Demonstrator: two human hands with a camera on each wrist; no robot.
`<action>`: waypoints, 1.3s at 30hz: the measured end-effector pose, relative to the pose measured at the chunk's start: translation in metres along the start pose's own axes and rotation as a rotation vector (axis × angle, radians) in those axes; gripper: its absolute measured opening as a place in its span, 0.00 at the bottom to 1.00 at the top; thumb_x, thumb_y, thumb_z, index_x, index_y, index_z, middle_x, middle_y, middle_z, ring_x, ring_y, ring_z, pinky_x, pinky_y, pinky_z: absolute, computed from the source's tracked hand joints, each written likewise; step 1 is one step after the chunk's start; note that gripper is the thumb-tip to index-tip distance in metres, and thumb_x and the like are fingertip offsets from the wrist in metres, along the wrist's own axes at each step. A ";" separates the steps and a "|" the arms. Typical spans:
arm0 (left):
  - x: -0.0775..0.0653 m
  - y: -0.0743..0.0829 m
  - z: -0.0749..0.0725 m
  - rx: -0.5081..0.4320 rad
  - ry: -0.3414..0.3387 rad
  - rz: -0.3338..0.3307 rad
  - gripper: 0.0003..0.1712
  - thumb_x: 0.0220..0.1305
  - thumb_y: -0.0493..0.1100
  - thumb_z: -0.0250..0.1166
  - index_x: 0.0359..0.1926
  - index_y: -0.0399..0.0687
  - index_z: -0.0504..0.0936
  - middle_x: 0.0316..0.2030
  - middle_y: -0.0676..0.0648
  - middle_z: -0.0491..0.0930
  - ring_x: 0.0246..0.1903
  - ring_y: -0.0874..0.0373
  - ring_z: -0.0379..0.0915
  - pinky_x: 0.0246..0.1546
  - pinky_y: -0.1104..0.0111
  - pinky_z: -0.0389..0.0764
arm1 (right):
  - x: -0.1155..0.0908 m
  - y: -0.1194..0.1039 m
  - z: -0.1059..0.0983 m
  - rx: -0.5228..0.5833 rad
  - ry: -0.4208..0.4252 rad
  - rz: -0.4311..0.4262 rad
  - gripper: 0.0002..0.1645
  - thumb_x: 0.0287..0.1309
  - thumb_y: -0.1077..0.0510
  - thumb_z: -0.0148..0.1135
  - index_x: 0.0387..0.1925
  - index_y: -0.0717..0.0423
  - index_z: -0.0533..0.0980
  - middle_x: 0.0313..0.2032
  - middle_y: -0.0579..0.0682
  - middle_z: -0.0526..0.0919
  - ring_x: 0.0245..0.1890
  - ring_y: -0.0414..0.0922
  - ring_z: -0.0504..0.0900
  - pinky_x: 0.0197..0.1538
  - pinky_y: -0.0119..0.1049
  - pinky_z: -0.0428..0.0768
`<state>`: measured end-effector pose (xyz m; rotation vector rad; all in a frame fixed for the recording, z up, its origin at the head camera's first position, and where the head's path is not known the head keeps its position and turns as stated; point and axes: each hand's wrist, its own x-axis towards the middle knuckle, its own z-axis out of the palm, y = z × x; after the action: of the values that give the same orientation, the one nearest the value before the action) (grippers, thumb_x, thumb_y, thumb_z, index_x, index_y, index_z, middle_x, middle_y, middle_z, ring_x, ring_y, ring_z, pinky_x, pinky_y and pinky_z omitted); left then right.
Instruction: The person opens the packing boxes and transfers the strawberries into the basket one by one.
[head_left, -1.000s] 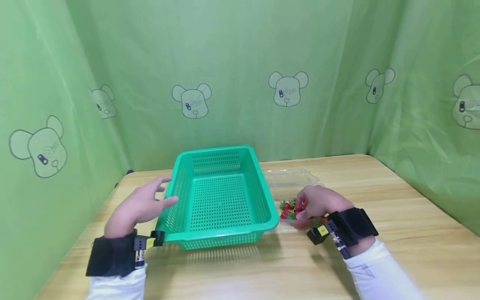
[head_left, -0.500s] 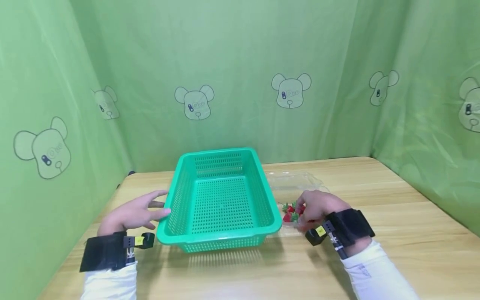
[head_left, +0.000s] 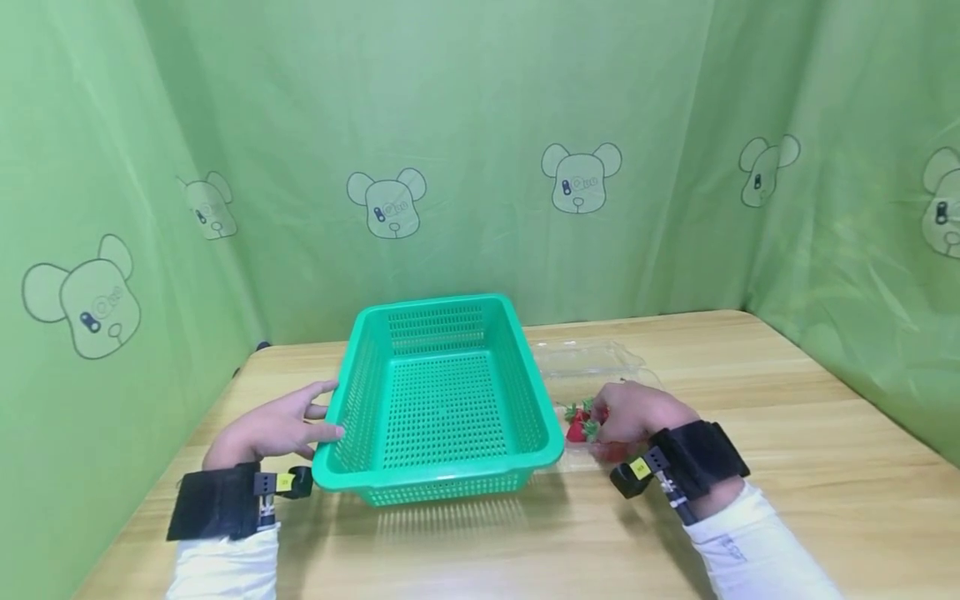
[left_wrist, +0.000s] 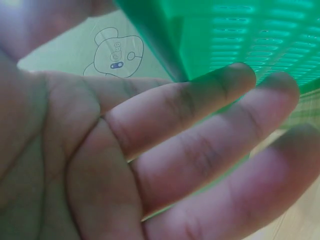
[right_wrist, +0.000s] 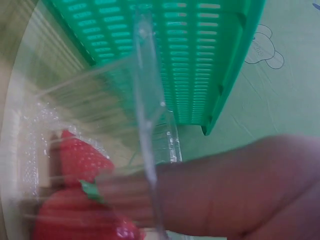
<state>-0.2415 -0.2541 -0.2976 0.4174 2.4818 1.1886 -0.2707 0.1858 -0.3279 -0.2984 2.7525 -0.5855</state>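
A green slotted plastic basket [head_left: 442, 408] stands mid-table, with nothing inside it. At its left side is my left hand [head_left: 281, 421]; the thumb lies over the rim while the other fingers [left_wrist: 200, 150] reach along the outer wall in the left wrist view. To the basket's right, my right hand [head_left: 637, 412] reaches down into a clear plastic box [head_left: 581, 462]. Inside lie several red strawberries [head_left: 576, 431] with green tops. The right wrist view shows a blurred digit right at a strawberry [right_wrist: 82, 160] behind the box's wall; whether it is pinched I cannot tell.
The clear lid [head_left: 588, 357] of the box lies folded back behind it. Both stand close against the basket's right side on a wooden table [head_left: 750, 392]. Green curtains [head_left: 480, 125] with printed bear heads hang at the back and both sides.
My left hand has come down onto the basket's left rim, its thumb now over the edge. The right hand stays among the strawberries with small shifts. The whole head view has shifted slightly.
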 end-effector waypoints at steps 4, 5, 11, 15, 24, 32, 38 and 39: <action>0.001 -0.001 0.000 0.009 -0.005 0.003 0.47 0.63 0.39 0.61 0.70 0.30 0.39 0.63 0.17 0.55 0.56 0.31 0.67 0.44 0.48 0.81 | -0.001 -0.001 -0.001 0.019 0.006 0.010 0.15 0.40 0.62 0.71 0.35 0.58 0.79 0.26 0.51 0.81 0.23 0.44 0.77 0.26 0.35 0.74; 0.001 -0.001 0.000 0.011 -0.005 0.004 0.47 0.63 0.39 0.61 0.70 0.29 0.39 0.63 0.17 0.55 0.56 0.31 0.67 0.44 0.48 0.81 | 0.000 -0.001 -0.001 0.027 0.004 0.019 0.17 0.40 0.63 0.71 0.36 0.58 0.78 0.26 0.51 0.81 0.23 0.44 0.78 0.27 0.35 0.74; 0.001 -0.001 0.001 -0.010 -0.014 0.008 0.47 0.63 0.37 0.61 0.69 0.27 0.39 0.62 0.18 0.58 0.53 0.34 0.72 0.46 0.49 0.81 | 0.001 0.000 -0.007 -0.011 0.043 -0.001 0.16 0.41 0.62 0.66 0.37 0.57 0.78 0.31 0.53 0.79 0.26 0.46 0.75 0.28 0.36 0.72; 0.000 0.000 0.001 -0.018 -0.022 0.009 0.47 0.63 0.37 0.62 0.69 0.25 0.39 0.61 0.18 0.59 0.53 0.35 0.72 0.47 0.48 0.80 | -0.001 0.000 -0.013 -0.047 0.083 -0.038 0.17 0.46 0.59 0.65 0.41 0.59 0.78 0.29 0.53 0.79 0.22 0.45 0.76 0.26 0.36 0.74; 0.000 0.001 0.001 -0.051 -0.042 0.031 0.47 0.61 0.35 0.62 0.68 0.23 0.39 0.60 0.18 0.62 0.53 0.35 0.72 0.49 0.48 0.79 | -0.002 -0.002 -0.018 -0.059 0.154 -0.074 0.17 0.54 0.56 0.65 0.43 0.61 0.76 0.19 0.48 0.77 0.18 0.42 0.74 0.24 0.36 0.72; 0.000 0.001 0.002 -0.042 -0.050 0.023 0.47 0.61 0.36 0.63 0.68 0.25 0.41 0.60 0.20 0.63 0.53 0.35 0.72 0.48 0.47 0.79 | -0.005 -0.003 -0.022 -0.064 0.223 -0.103 0.20 0.55 0.52 0.65 0.44 0.61 0.77 0.24 0.50 0.79 0.21 0.44 0.74 0.27 0.38 0.73; 0.000 0.004 0.002 -0.018 -0.049 0.033 0.46 0.60 0.37 0.64 0.68 0.25 0.43 0.59 0.20 0.65 0.55 0.34 0.70 0.49 0.46 0.78 | -0.009 -0.003 -0.023 -0.054 0.261 -0.100 0.19 0.54 0.50 0.65 0.42 0.61 0.77 0.23 0.50 0.79 0.21 0.44 0.74 0.25 0.38 0.72; 0.001 0.004 0.003 -0.015 -0.048 0.034 0.46 0.60 0.37 0.64 0.68 0.25 0.44 0.59 0.20 0.65 0.55 0.34 0.69 0.49 0.46 0.78 | -0.010 -0.003 -0.023 -0.053 0.266 -0.101 0.19 0.54 0.50 0.65 0.42 0.61 0.77 0.23 0.50 0.79 0.21 0.44 0.74 0.25 0.38 0.72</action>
<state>-0.2403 -0.2494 -0.2957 0.4796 2.4330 1.1957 -0.2685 0.1940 -0.3034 -0.3996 3.0269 -0.6182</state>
